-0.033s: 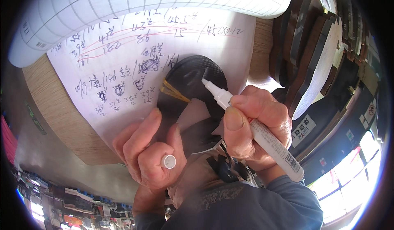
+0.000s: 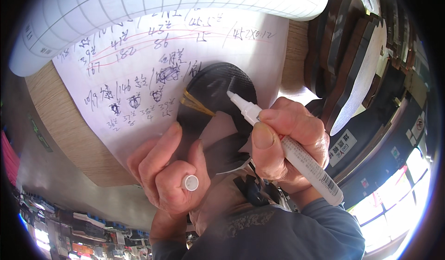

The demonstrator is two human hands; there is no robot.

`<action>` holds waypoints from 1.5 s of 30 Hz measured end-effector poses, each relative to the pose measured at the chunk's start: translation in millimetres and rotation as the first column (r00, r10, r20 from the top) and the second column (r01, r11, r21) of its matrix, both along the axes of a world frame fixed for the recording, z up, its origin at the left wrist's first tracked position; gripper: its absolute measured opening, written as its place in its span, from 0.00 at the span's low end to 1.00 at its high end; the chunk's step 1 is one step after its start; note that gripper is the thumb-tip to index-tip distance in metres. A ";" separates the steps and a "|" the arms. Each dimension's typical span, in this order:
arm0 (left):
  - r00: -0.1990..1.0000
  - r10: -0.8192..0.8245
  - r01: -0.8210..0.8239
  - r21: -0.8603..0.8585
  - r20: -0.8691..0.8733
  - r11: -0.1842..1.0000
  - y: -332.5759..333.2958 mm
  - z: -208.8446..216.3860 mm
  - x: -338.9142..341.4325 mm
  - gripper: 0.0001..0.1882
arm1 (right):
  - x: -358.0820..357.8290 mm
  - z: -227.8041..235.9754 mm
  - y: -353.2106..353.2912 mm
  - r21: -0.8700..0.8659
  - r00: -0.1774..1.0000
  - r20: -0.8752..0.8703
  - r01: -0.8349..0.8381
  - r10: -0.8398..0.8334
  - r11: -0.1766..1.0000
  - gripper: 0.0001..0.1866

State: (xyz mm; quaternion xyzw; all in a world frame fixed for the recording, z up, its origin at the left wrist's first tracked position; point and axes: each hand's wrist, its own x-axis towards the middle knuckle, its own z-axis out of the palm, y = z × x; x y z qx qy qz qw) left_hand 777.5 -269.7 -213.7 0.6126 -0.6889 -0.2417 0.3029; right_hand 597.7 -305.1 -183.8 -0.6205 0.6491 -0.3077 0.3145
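A white marker pen (image 2: 306,165) is gripped in my right hand (image 2: 292,134), its tip touching or just above a black, rounded, sole-like piece (image 2: 222,81). Pale strokes show on that dark, textured surface near the tip. Around the piece runs a yellow rubber band (image 2: 198,104). My left hand (image 2: 169,172) has its thumb and forefinger against the near left side of the piece. Curled fingers of the same hand hold a white marker cap (image 2: 190,182), open end showing. Beneath lies a white sheet (image 2: 92,116) with handwriting and red lines.
A rolled ruled sheet (image 2: 176,2) curves across the far side of the wooden table (image 2: 69,134). At the right stand several brown and black shoe soles (image 2: 343,42) on edge. Beyond them are dark shelving (image 2: 394,144) and a bright window (image 2: 398,209).
The marker tip has shifted very slightly left and nearer. My left hand and the black piece look unchanged.
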 end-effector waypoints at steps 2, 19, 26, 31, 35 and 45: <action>1.000 0.000 0.000 0.000 -0.001 1.000 -0.2 0.5 0.0 0.24 | 0.7 0.4 2.8 0.003 1.000 -0.009 0.003 -0.003 1.000 0.15; 1.000 -0.010 0.010 -0.013 0.012 1.000 -0.2 -0.8 1.5 0.23 | -9.8 -8.8 7.2 -0.104 0.997 0.059 -0.044 0.051 0.994 0.19; 1.000 -0.001 0.001 -0.015 0.003 1.000 -0.5 -0.6 1.2 0.23 | -3.1 -10.4 6.7 -0.092 0.997 0.072 -0.016 0.023 0.996 0.19; 1.000 0.001 -0.001 -0.003 -0.003 1.000 0.4 0.6 -0.9 0.22 | -8.1 -3.9 14.5 -0.070 0.994 0.100 -0.030 0.036 0.997 0.20; 1.000 0.006 -0.006 0.023 -0.022 1.000 5.0 1.2 -2.8 0.19 | -14.8 -1.0 26.4 -0.181 0.978 0.206 0.004 0.034 0.984 0.18; 0.975 0.030 -0.045 -0.065 -0.221 0.997 8.5 11.1 14.8 0.17 | -28.8 32.3 56.3 0.001 0.821 0.569 -0.068 0.055 0.998 0.15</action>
